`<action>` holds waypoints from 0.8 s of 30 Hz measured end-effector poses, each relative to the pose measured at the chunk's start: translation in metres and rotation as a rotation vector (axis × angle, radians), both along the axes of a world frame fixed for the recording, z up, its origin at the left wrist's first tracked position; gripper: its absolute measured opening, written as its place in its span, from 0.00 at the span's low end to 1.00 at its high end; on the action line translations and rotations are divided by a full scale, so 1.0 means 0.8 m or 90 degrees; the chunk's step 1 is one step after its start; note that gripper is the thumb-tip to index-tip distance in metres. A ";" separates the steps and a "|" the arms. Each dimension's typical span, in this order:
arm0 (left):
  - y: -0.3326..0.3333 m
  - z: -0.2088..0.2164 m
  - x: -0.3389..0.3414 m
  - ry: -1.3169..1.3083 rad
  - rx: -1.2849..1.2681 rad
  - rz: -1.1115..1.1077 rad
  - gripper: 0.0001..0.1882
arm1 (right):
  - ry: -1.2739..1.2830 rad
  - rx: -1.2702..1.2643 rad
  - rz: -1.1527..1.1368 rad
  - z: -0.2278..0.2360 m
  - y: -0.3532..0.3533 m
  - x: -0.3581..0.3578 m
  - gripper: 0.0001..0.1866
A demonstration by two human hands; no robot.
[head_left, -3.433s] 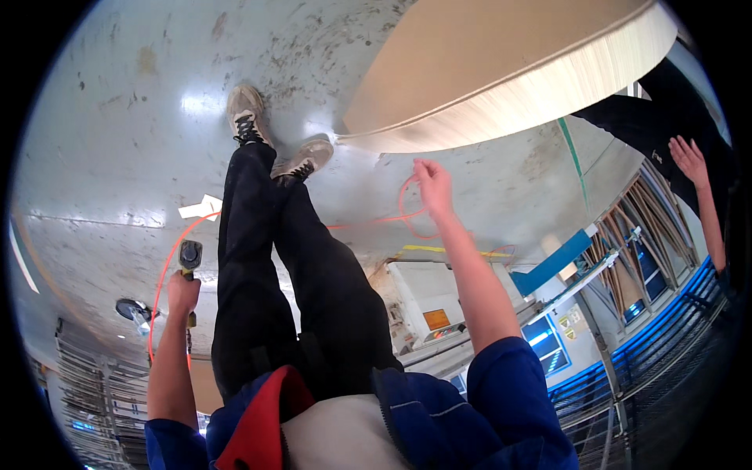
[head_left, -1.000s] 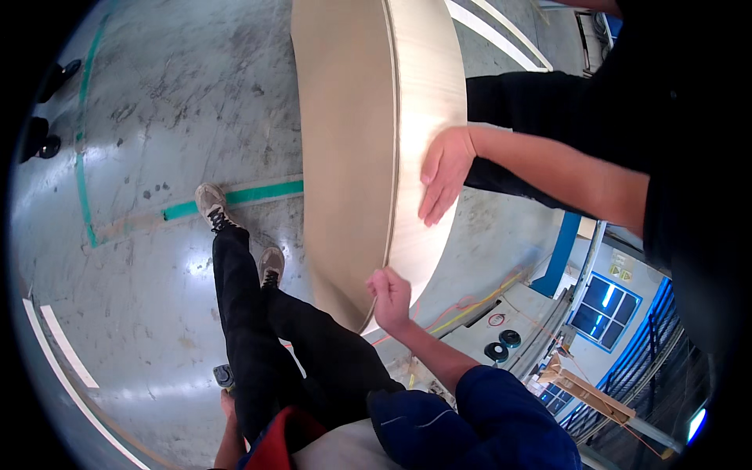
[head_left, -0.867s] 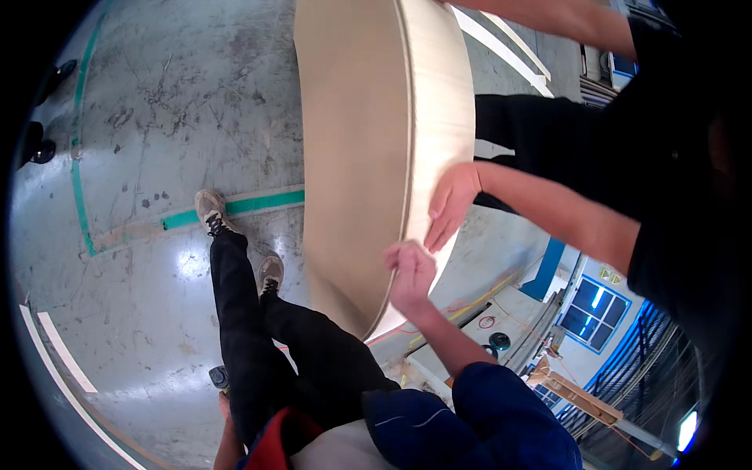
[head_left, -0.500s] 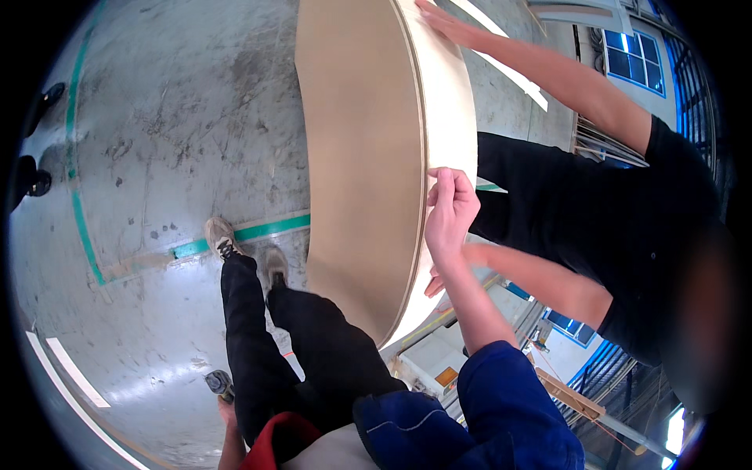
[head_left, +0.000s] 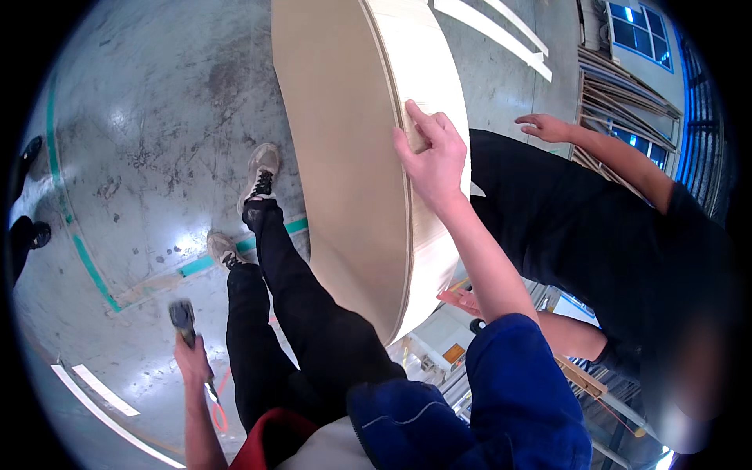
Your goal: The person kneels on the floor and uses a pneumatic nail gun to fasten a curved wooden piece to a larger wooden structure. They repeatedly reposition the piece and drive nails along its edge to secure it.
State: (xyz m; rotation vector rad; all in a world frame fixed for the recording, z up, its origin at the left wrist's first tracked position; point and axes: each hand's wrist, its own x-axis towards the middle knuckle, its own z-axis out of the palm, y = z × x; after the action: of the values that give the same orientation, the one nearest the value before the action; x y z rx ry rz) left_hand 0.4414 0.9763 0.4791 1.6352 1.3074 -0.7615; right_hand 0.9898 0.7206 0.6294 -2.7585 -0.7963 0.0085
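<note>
In my left hand (head_left: pixel 193 359), low on the left, is a dark nail gun (head_left: pixel 182 317) with a metal fitting and an orange air hose (head_left: pixel 220 415); the fingers are closed round it. My right hand (head_left: pixel 435 157) lies on the edge of a large curved wooden panel piece (head_left: pixel 341 149). Its thumb and forefinger are spread apart along the layered rim, and the other fingers are partly bent. The pale outer band (head_left: pixel 427 70) curves down beneath that hand.
A co-worker in black (head_left: pixel 572 204) stands across the panel, one hand (head_left: pixel 544 127) raised off it, the other (head_left: pixel 460 301) near its lower end. White strips (head_left: pixel 493 35) lie on the floor beyond. Green tape (head_left: pixel 196 266) marks the floor. Another person's shoes (head_left: pixel 39 235) are at far left.
My right hand has moved up along the rim and its fingers have spread. My left hand has risen with the nail gun. The co-worker's far hand has left the panel. My feet have shifted.
</note>
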 end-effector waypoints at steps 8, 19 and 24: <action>0.091 0.147 0.423 -0.219 -0.068 -0.187 0.18 | -0.006 0.073 0.036 -0.010 -0.004 0.005 0.23; 0.034 0.320 0.704 -0.328 -0.270 -0.401 0.20 | -0.018 0.086 0.025 -0.003 0.000 0.014 0.22; 0.011 0.316 0.724 -0.292 -0.214 -0.443 0.16 | -0.035 0.096 0.025 -0.012 0.001 0.015 0.20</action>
State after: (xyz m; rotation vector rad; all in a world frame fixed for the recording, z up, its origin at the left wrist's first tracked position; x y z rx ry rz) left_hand 1.0203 0.9852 0.7322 1.8400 0.2519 -0.8745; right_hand 1.0015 0.7215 0.6196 -2.6111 -0.8304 -0.1152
